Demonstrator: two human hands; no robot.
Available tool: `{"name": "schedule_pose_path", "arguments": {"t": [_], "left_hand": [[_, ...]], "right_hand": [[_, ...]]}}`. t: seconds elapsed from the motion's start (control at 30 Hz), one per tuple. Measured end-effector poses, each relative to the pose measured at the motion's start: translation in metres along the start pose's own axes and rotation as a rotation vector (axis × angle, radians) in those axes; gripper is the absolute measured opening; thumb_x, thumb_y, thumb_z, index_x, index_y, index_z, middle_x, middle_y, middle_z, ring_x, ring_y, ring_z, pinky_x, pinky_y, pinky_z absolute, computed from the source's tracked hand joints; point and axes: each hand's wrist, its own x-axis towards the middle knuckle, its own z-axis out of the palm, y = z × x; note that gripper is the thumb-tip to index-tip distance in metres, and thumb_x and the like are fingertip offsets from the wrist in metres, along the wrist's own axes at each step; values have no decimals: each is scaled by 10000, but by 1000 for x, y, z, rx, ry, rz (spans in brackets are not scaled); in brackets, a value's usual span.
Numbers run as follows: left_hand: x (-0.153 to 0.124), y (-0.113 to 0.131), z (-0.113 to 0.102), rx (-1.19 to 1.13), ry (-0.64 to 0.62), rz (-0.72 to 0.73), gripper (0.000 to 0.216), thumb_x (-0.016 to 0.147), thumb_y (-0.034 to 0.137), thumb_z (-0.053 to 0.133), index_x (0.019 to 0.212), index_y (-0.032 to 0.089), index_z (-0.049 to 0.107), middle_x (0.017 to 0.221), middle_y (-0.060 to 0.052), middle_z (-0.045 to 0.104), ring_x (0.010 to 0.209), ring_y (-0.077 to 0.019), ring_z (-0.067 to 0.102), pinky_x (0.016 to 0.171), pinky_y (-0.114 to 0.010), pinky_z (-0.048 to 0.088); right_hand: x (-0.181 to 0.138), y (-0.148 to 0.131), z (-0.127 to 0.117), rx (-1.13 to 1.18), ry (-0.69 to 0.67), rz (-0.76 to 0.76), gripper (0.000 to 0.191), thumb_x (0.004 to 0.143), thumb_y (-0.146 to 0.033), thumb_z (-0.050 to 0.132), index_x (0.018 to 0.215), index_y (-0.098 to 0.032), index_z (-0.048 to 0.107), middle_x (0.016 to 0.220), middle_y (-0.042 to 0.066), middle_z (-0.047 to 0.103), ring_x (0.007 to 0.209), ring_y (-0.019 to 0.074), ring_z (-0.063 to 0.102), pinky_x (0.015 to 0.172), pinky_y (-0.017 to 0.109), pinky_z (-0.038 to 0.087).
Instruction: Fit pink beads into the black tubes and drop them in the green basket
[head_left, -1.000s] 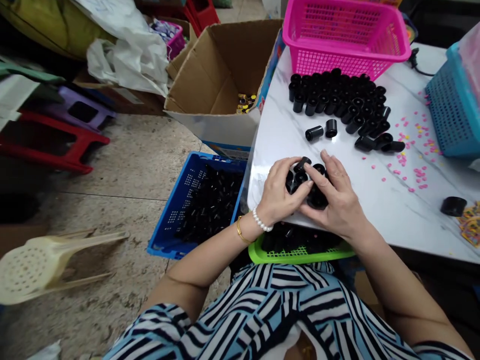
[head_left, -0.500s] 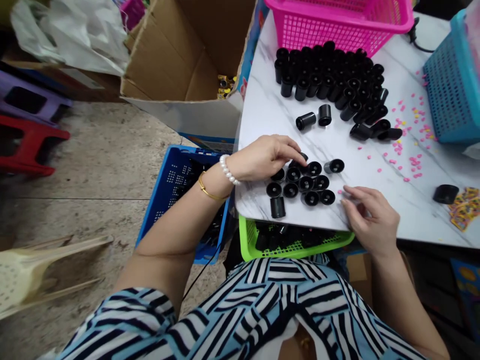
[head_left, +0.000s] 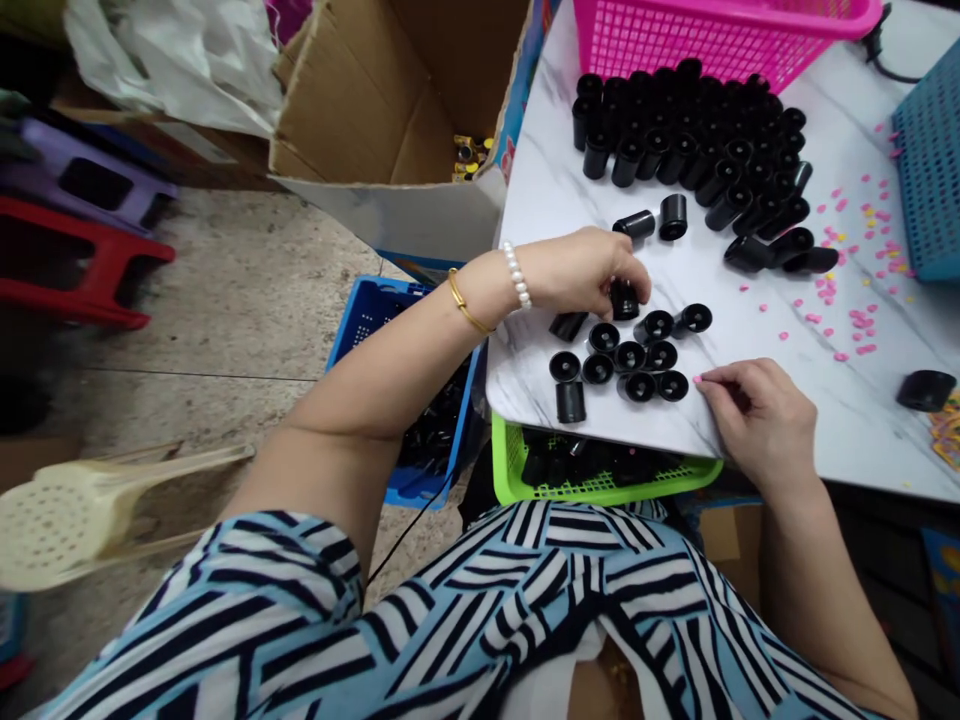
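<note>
Black tube [head_left: 624, 299] stands just right of the frame's centre, on the white marbled bench [head_left: 541, 200]. The fingers of the left hand [head_left: 589, 270] are pressed onto it from above, pinching its top between thumb and fingertips. That wrist wears a pearl bracelet [head_left: 517, 275] and a gold bangle [head_left: 463, 303].

Directly below the held tube lies a small cluster of tubes [head_left: 630, 360], most of them upright with their open mouths showing (two on the cluster's left lie on their sides). The right hand [head_left: 761, 415] rests on the bench at lower right of the cluster, its fingers curled in. The forefinger tip touches a pink bead [head_left: 698, 379], but whether the bead is actually gripped cannot be told.

A large group of tubes [head_left: 697, 130] fills the upper right of the bench, in front of a pink basket [head_left: 720, 40]. More pink beads [head_left: 855, 320] are scattered at the right, near a blue basket [head_left: 930, 170] at the frame's edge.

A green basket [head_left: 600, 487] holding black parts sticks out from under the bench's near edge. To its left, on the floor, are a blue crate [head_left: 367, 312] and, above it in the frame, an open cardboard box [head_left: 360, 110].
</note>
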Motion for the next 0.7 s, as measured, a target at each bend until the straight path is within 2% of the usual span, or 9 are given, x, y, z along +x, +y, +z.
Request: {"name": "schedule_pose_path", "arguments": {"t": [0.03,0.1,0.2,0.27,0.3,0.37,0.43,0.57,0.7], "left_hand": [[-1,2,0,47,20,8,287,747,283,857,1033,279,832,1009,-25,686,826,-192,716,863,-362,628],[-9,15,0,87,175,-10,274,786,291,859,1050,255,795,1037,-40,681,939,-225,728,936,-389,624],[-37,55,6,88,458,-40,287,887,355,825,1120,222,726,1117,-78,696,1115,-288,720,1060,-495,588],[-59,86,17,146,557,3,319,996,372,704,1258,191,675,1238,-114,698,1206,-313,701,1083,-549,564],[-67,99,23,152,577,46,321,1044,375,642,1306,190,656,1276,-115,703,1231,-302,699,1087,-542,561],[-77,113,37,151,506,180,324,1056,420,638,1310,221,662,1268,-84,736,1226,-268,711,1076,-480,572],[-78,110,49,180,493,224,333,1030,477,672,1270,245,682,1217,-58,769,1173,-251,734,1060,-444,573],[-72,86,64,184,579,71,337,995,482,706,1202,216,698,1121,-72,800,1083,-251,751,1023,-434,573],[-75,89,79,37,617,25,321,968,435,757,1182,204,694,1101,-75,802,994,-215,758,913,-365,603]], "right_hand": [[0,0,0,2,-2,2,108,1001,-313,688,948,-240,747,911,34,711,796,189,671,717,353,536],[1,-1,-1,23,-30,-5,100,990,-317,698,1021,-233,742,928,36,702,796,187,663,724,352,546],[5,-4,1,39,-77,-39,254,977,-336,717,1211,-240,741,1019,49,715,813,186,668,721,346,557],[8,-7,4,20,-76,-83,208,996,-337,692,1173,-258,767,1049,52,724,853,190,685,729,339,556],[9,-8,7,6,-64,-107,160,1008,-328,672,1104,-258,778,1039,51,727,874,195,692,736,336,553],[10,-9,11,-26,-47,-141,141,1023,-304,637,1005,-246,763,992,52,722,900,207,694,745,337,543],[8,-9,14,-48,-36,-143,127,1029,-300,628,1022,-232,735,981,59,715,888,213,686,743,341,542],[-3,-8,11,-97,-2,-85,115,1038,-324,642,1036,-222,695,980,68,701,857,213,672,760,348,555],[-15,-9,3,-149,-5,-18,111,1047,-292,613,982,-221,669,909,52,670,793,202,645,700,337,528]]}}
